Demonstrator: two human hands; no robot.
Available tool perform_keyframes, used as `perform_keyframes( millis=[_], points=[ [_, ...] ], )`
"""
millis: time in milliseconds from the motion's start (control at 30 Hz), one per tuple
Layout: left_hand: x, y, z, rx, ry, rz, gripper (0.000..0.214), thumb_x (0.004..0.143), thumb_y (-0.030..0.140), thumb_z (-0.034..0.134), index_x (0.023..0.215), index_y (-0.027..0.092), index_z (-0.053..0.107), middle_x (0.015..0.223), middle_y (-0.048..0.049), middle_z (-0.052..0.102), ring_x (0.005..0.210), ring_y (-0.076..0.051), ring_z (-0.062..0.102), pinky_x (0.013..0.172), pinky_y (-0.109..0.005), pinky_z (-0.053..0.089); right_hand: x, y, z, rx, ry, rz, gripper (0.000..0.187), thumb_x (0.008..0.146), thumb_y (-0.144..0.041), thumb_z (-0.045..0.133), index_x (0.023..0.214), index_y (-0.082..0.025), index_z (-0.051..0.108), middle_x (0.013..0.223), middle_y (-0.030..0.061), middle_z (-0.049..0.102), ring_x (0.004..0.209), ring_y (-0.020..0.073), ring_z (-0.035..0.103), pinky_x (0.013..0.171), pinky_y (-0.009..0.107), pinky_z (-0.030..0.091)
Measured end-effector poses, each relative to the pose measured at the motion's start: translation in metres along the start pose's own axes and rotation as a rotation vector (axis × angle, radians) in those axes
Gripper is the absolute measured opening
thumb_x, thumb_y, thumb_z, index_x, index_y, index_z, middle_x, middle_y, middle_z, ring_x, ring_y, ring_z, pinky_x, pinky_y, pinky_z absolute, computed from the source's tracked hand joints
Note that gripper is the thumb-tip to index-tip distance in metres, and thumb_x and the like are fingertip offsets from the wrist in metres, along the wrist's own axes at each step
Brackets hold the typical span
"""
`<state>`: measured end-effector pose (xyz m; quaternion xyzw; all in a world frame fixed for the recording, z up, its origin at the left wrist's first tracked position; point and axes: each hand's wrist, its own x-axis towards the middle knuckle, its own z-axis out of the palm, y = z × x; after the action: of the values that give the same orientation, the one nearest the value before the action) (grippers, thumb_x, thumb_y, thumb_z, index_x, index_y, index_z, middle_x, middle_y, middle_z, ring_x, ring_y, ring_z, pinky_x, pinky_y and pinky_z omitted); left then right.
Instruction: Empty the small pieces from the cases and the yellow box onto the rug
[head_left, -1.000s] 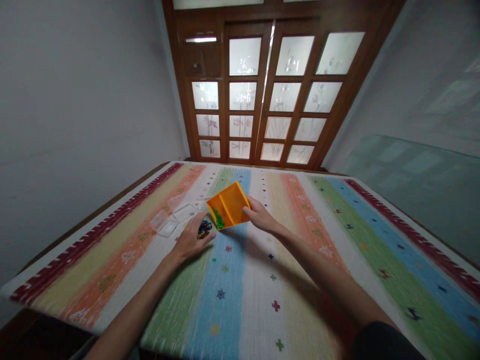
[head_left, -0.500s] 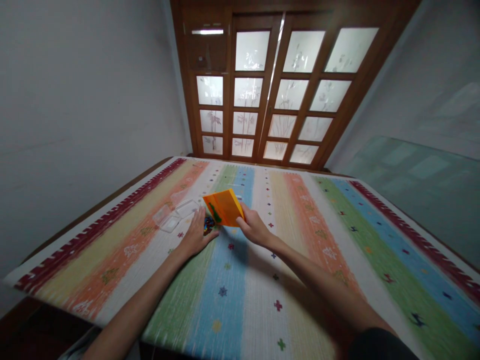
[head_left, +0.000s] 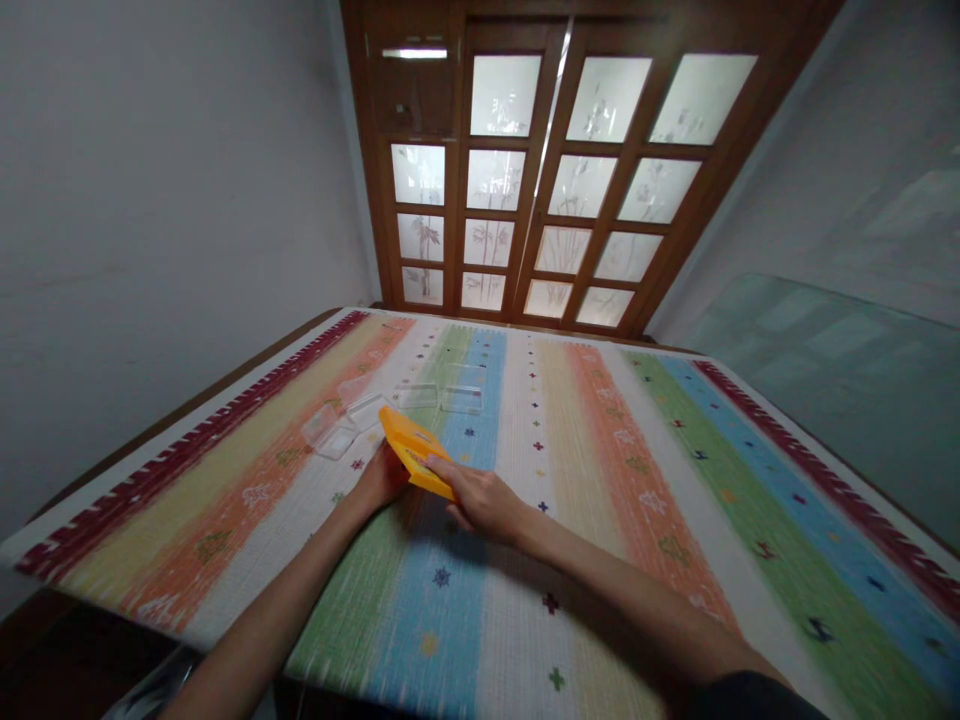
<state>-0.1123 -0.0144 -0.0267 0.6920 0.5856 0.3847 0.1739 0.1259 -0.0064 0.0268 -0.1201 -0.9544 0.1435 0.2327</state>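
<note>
My right hand [head_left: 484, 500] is closed on the near right edge of an orange-yellow, thin-walled piece [head_left: 411, 440], like a shallow box or folded card. It is held tilted above the cloth, and a small cutout or mark shows on its upper face. Behind and under its left part is my left hand [head_left: 384, 474], with its fingers hidden. I cannot tell whether that hand grips the orange piece. The heap of small colourful bits is covered from sight by the piece and the left hand.
Several open clear plastic boxes [head_left: 367, 411] lie just beyond the hands, on the striped tablecloth [head_left: 600, 480]. A wooden door with glass panes [head_left: 502, 180] stands behind the table, with walls at both sides and a greenish glass sheet [head_left: 825, 370] at the right.
The orange piece has moved down and left and tipped flatter, over my left hand. The clear boxes behind it have come into view. The colourful heap has gone out of sight.
</note>
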Motion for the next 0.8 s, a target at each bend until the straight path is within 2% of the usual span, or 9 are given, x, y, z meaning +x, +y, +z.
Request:
perform_keyframes(
  millis=[67,167,300,367,467,567,667,800],
  points=[
    [0.001,0.001,0.000,0.002,-0.004,0.004,0.037,0.081,0.038,0.065,0.113,0.019,0.064,0.109,-0.0122,0.071,0.105,-0.031,0.065,0.095,-0.049,0.054,0.001,0.005,0.002,-0.024,0.027,-0.014,0.069,0.085,-0.013,0.045,0.152,-0.017,0.030,0.147,0.0174,0.053,0.129,0.0244,0.057,0.101,0.042,0.053],
    [0.002,0.003,0.000,0.026,0.050,0.013,0.056,0.080,0.042,0.069,0.128,0.018,0.053,0.123,-0.0152,0.064,0.117,-0.033,0.061,0.101,-0.053,0.049,0.004,0.014,0.000,-0.043,0.108,0.064,0.064,0.087,-0.014,0.046,0.149,-0.014,0.033,0.135,0.0201,0.061,0.114,0.0263,0.066,0.092,0.042,0.057],
    [0.004,0.006,-0.001,0.093,0.066,0.007,0.080,0.077,0.048,0.074,0.141,0.017,0.038,0.140,-0.0198,0.052,0.133,-0.037,0.050,0.112,-0.057,0.037,0.005,0.025,-0.010,-0.001,0.169,0.273,0.052,0.089,-0.017,0.043,0.140,-0.016,0.041,0.106,0.0128,0.072,0.088,0.0252,0.070,0.079,0.037,0.057],
    [0.005,0.008,-0.001,0.119,0.050,0.015,0.079,0.079,0.050,0.072,0.141,0.016,0.037,0.140,-0.0200,0.052,0.134,-0.037,0.048,0.113,-0.057,0.036,0.003,0.029,-0.018,0.026,0.196,0.348,0.046,0.089,-0.019,0.042,0.135,-0.016,0.044,0.093,0.0099,0.071,0.080,0.0251,0.069,0.075,0.035,0.055],
    [0.007,0.012,-0.001,0.138,0.029,0.075,0.068,0.083,0.050,0.068,0.136,0.016,0.043,0.133,-0.0176,0.057,0.128,-0.035,0.053,0.109,-0.055,0.041,-0.001,0.032,-0.026,0.035,0.213,0.392,0.044,0.089,-0.021,0.043,0.132,-0.015,0.045,0.087,0.0083,0.069,0.077,0.0252,0.067,0.073,0.034,0.053],
    [0.009,0.013,0.000,0.163,0.029,0.074,0.054,0.083,0.050,0.067,0.123,0.017,0.053,0.120,-0.0159,0.062,0.117,-0.036,0.059,0.102,-0.055,0.046,-0.005,0.033,-0.028,0.031,0.179,0.344,0.049,0.088,-0.019,0.045,0.136,-0.016,0.043,0.094,0.0090,0.071,0.080,0.0242,0.068,0.076,0.034,0.054],
    [0.009,0.010,0.002,0.159,0.040,0.024,0.046,0.081,0.051,0.068,0.113,0.019,0.059,0.111,-0.0144,0.066,0.110,-0.038,0.061,0.098,-0.057,0.048,-0.009,0.032,-0.022,0.015,0.145,0.198,0.058,0.086,-0.014,0.047,0.143,-0.017,0.041,0.113,0.0137,0.071,0.095,0.0245,0.069,0.084,0.036,0.056],
    [0.008,0.005,0.005,0.075,0.077,0.013,0.038,0.083,0.047,0.065,0.108,0.019,0.062,0.108,-0.0137,0.067,0.109,-0.036,0.062,0.100,-0.057,0.048,-0.016,0.031,-0.011,-0.027,0.140,0.002,0.066,0.087,-0.012,0.046,0.151,-0.016,0.033,0.135,0.0181,0.063,0.116,0.0244,0.066,0.095,0.039,0.057]
  ],
)
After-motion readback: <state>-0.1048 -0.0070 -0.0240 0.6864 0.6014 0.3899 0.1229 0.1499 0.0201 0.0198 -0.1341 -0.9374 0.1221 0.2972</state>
